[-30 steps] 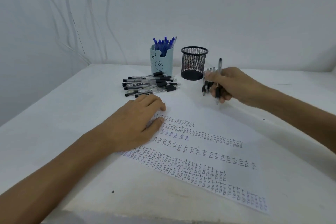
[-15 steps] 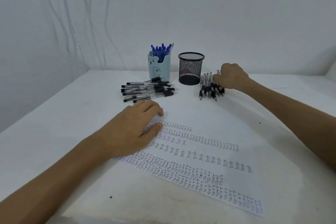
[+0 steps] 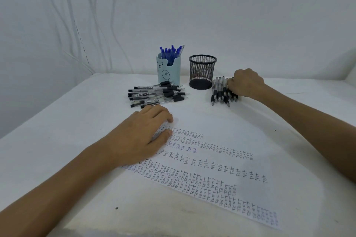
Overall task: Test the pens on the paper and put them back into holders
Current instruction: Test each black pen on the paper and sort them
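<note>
My left hand (image 3: 142,136) lies flat and relaxed on the white sheet of paper covered in rows of handwritten "test" (image 3: 212,121), lower centre. My right hand (image 3: 247,82), right of centre, curls over the small bunch of clear ballpoint pens with black grips (image 3: 221,92) beside the black wire-mesh holder (image 3: 202,72). I cannot tell whether it has pinched one. These pens look light, stiff and smooth (apt to roll), so I'd take one by its rubber grip.

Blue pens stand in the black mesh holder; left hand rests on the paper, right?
No: the head view shows the blue pens in the pale blue bear holder, not the mesh holder. The left hand does rest on the paper.
</note>
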The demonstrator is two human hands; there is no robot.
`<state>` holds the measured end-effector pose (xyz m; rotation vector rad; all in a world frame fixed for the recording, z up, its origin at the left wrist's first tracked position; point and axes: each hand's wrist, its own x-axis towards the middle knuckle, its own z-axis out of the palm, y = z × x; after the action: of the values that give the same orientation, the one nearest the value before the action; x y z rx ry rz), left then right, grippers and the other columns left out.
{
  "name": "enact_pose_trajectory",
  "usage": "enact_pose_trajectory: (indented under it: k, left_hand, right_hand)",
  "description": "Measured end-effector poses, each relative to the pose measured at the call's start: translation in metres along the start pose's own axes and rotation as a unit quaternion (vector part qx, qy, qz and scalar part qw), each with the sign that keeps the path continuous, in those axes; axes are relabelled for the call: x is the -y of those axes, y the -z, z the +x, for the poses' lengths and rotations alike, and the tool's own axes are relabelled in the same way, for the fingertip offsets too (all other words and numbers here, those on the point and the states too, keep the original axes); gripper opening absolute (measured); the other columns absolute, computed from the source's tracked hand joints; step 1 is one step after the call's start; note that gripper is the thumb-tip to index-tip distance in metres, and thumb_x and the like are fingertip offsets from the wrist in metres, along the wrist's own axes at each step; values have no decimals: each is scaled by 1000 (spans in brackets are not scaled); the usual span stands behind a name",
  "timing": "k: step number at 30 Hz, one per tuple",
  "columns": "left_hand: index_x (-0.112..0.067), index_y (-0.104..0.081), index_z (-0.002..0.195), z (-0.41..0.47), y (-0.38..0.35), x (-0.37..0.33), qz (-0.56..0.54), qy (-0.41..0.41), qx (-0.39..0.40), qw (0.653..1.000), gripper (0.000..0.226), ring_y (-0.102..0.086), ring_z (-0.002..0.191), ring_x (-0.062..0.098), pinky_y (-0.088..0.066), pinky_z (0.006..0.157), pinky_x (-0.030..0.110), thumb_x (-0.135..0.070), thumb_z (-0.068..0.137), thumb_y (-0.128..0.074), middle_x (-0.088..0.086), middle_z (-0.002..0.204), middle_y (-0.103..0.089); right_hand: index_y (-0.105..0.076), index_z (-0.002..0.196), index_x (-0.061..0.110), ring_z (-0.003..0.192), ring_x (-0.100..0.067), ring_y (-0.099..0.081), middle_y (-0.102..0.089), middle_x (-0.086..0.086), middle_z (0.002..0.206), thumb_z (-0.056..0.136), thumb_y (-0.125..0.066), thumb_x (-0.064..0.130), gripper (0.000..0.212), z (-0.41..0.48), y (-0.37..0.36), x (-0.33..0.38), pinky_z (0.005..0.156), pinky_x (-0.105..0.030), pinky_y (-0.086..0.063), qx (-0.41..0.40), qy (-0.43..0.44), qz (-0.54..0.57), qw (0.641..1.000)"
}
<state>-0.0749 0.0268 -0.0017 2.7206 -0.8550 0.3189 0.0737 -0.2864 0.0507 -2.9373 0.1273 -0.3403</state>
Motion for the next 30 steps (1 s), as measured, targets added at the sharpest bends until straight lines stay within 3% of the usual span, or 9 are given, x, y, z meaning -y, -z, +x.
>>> enact_pose_trajectory:
  k: [5, 9, 13, 17, 24, 30]
  left_hand:
    - [-28, -56, 134, 0, -1, 1, -2, -2, -2, 1000, 50, -48, 127, 7, -47, 105, 40, -57, 103, -30, -17, 136, -52]
    - [-28, -56, 133, 1, -2, 1, -2, 0, -5, 1000, 49, -49, 126, 7, -47, 105, 40, -57, 102, -31, -17, 135, -52]
    - [-28, -59, 130, 1, -2, 0, -3, 11, -23, 1000, 47, -50, 124, 6, -46, 104, 39, -56, 101, -33, -18, 132, -54]
    - [-28, -59, 127, 2, -1, 2, 15, 44, -31, 998, 52, -49, 123, 6, -46, 103, 40, -58, 98, -28, -18, 130, -56]
    - [-25, -61, 124, 2, 3, 3, 29, 80, -42, 995, 61, -54, 119, 14, -48, 97, 41, -61, 92, -23, -13, 127, -60]
    - [-26, -62, 121, 2, 3, 3, 22, 70, -52, 996, 57, -54, 118, 11, -48, 94, 37, -59, 92, -25, -14, 125, -61]
  right_hand:
    - [-43, 71, 5, 84, -35, -51, -50, -16, 91, 103, -44, 29, 40, -3, 4, 6, 73, -35, -40, -53, 29, -45, 997]
    - [-66, 100, 5, 94, -40, -61, -61, -19, 102, 98, -50, 31, 30, -15, 7, 30, 76, -38, -47, -110, 106, -26, 988]
    - [-72, 98, 15, 84, -30, -64, -70, -4, 87, 93, -55, 25, 20, -32, -3, 62, 73, -37, -54, -114, 286, 42, 951]
    - [-68, 106, 15, 80, -13, -50, -53, 10, 86, 94, -60, 24, 17, -38, -15, 81, 72, -32, -45, -73, 410, 53, 908]
    - [-69, 100, 16, 88, -18, -61, -69, 2, 99, 93, -64, 27, 14, -45, -21, 97, 71, -30, -47, -57, 447, 33, 892]
    - [-66, 110, 17, 107, -19, -55, -60, 0, 114, 101, -57, 32, 20, -44, -23, 94, 84, -41, -52, -19, 488, -10, 873]
